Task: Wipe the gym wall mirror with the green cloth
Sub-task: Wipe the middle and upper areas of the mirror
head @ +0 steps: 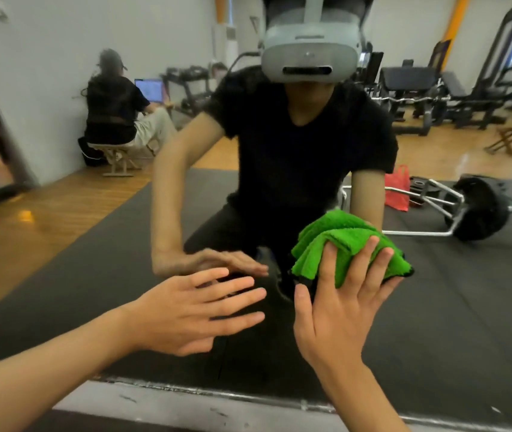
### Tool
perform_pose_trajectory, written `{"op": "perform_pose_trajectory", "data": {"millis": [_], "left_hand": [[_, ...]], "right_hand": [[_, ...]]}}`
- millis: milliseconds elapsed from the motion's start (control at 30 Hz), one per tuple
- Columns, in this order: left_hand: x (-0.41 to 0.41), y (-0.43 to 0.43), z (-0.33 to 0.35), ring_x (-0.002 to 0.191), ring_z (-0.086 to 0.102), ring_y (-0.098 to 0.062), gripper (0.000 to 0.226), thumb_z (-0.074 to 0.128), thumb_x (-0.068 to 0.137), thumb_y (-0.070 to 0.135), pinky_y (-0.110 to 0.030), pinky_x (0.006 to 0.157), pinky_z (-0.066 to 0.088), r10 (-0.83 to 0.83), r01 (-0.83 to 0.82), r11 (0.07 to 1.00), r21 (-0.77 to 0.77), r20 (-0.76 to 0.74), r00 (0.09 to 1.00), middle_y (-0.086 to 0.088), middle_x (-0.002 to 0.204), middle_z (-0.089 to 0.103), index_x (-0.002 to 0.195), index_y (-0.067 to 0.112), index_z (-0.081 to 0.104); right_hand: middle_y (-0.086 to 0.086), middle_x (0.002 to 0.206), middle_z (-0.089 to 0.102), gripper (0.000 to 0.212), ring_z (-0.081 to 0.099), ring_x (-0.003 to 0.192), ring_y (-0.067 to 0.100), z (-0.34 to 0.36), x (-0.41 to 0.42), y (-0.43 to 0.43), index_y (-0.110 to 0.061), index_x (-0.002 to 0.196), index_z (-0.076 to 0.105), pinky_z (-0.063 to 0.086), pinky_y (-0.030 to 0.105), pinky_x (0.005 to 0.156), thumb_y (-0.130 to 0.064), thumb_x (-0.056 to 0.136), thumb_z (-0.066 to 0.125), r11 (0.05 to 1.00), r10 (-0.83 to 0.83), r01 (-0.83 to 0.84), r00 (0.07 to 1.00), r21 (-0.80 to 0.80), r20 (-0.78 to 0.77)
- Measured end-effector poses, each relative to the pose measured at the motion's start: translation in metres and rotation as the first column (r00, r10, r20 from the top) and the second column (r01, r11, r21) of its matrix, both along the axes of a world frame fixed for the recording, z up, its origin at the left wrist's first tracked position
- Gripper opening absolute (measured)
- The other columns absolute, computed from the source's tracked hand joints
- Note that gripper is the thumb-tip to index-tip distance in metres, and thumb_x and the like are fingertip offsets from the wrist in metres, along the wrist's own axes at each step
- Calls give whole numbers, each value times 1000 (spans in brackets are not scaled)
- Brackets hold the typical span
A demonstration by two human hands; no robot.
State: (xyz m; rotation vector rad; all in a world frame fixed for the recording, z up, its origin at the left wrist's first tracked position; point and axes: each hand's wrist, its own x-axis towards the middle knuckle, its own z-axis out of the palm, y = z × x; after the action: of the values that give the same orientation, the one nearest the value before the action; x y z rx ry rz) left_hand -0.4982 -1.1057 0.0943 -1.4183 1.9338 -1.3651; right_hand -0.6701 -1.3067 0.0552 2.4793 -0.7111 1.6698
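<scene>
The wall mirror (454, 307) fills nearly the whole view, its lower edge running just above the floor. A bunched green cloth (346, 241) is pressed flat against the glass low and right of centre by my right hand (342, 307), fingers spread over its lower part. My left hand (198, 310) hovers open beside it, to the left, palm toward the glass and fingers apart, holding nothing. Whether it touches the mirror cannot be told. In the reflection I crouch in a black shirt with a grey headset.
A worn metal strip (186, 397) borders the mirror's bottom edge. Reflected in the glass: a seated person at a laptop (117, 110) at left, weight benches (420, 88) at back right, a loaded barbell (479, 207) and red bag (398, 188) on dark mats.
</scene>
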Motion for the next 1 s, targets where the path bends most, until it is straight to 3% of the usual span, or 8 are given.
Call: {"op": "perform_pose_trajectory", "data": {"millis": [100, 233, 333, 400, 533, 700, 800, 1000], "left_hand": [[-5, -4, 44, 164, 6, -28, 83, 60, 90, 37, -48, 133, 4, -101, 26, 946, -324, -217, 971, -10, 178, 4, 165, 18, 29], [5, -18, 110, 164, 6, -30, 81, 58, 93, 40, -53, 132, 3, -176, -82, 738, -670, -309, 935, -9, 178, 3, 163, 11, 31], [3, -30, 118, 164, 7, -32, 88, 52, 95, 48, -59, 130, 8, -67, -175, 714, -678, -315, 947, -16, 177, 9, 168, 9, 22], [4, -33, 116, 163, 13, -34, 89, 51, 95, 51, -60, 129, 13, -41, -177, 718, -673, -295, 955, -19, 175, 16, 168, 8, 23], [4, -28, 116, 162, 17, -35, 89, 53, 94, 53, -57, 131, 12, -1, -194, 731, -654, -286, 958, -19, 174, 21, 166, 7, 29], [5, -28, 116, 161, 20, -34, 90, 51, 94, 56, -58, 129, 17, -4, -205, 751, -627, -315, 949, -18, 174, 22, 166, 8, 28], [4, -31, 119, 161, 22, -33, 93, 54, 91, 57, -56, 129, 18, -22, -201, 748, -632, -326, 945, -17, 174, 22, 166, 9, 28], [6, -28, 119, 161, 21, -33, 95, 57, 87, 55, -54, 132, 11, -31, -196, 748, -634, -328, 944, -17, 174, 22, 166, 9, 30]], "right_hand": [[10, 175, -12, 61, -10, 161, 36, -13, -6, -6, -23, 161, 31, -8, 59, 127, -54, 109, 22, 999, -38, 37, 998, -39, -48], [10, 176, -5, 57, -4, 162, 34, -53, -26, -14, -20, 144, 47, 3, 58, 125, -56, 109, 19, 995, -91, 81, 977, -57, -191], [11, 176, -1, 52, 0, 162, 34, -56, -31, -18, -23, 135, 52, 13, 59, 121, -54, 108, 20, 989, -148, 140, 960, -51, -239], [9, 176, -3, 51, -2, 162, 33, -25, -27, -14, -26, 144, 48, 13, 60, 120, -53, 106, 28, 985, -141, 114, 964, -127, -226], [4, 176, -4, 62, -1, 162, 30, 123, -4, 3, -34, 164, 21, 10, 65, 125, -60, 107, 24, 967, 18, -58, 987, -247, -160], [9, 175, 11, 68, 3, 162, 28, 271, 29, 14, -31, 165, 23, 5, 61, 128, -62, 105, 27, 941, -64, 65, 998, -332, 13], [12, 175, 11, 67, 4, 162, 31, 251, 29, 11, -27, 165, 25, 6, 62, 128, -58, 106, 28, 939, -42, 54, 998, -339, 41], [9, 176, 3, 69, 6, 162, 32, 149, -21, -20, -29, 163, 24, 15, 67, 122, -66, 105, 24, 892, -154, 35, 961, -450, -231]]}}
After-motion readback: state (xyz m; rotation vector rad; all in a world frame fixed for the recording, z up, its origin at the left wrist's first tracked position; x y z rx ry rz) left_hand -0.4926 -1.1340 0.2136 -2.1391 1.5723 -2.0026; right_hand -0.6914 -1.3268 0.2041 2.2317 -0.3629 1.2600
